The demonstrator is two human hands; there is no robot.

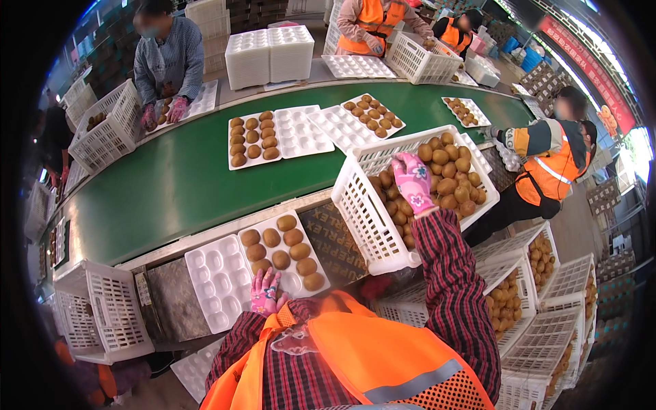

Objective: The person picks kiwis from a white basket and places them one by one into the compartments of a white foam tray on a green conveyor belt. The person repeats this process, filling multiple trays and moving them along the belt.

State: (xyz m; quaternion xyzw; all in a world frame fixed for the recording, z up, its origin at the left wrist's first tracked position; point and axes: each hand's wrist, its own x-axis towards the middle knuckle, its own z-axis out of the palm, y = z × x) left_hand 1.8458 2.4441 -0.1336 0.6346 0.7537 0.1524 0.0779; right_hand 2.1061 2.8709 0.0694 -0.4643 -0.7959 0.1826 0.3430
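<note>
My right hand, in a pink flowered glove, reaches into a white plastic crate and rests on the heaped kiwifruit. Its fingertips point away from me, and what lies under the palm is hidden. In a matching glove, my left hand lies over the near edge of a white moulded tray. Kiwifruit sit in most of the tray's visible cups; one cup beside the hand is bare. A hinged-looking second half with bare cups adjoins it on the left.
Beyond runs a green conveyor belt carrying filled trays. Stacked crates of kiwifruit stand at my right, and another crate is at the left. Co-workers work across the belt; a person in an orange vest stands to the right.
</note>
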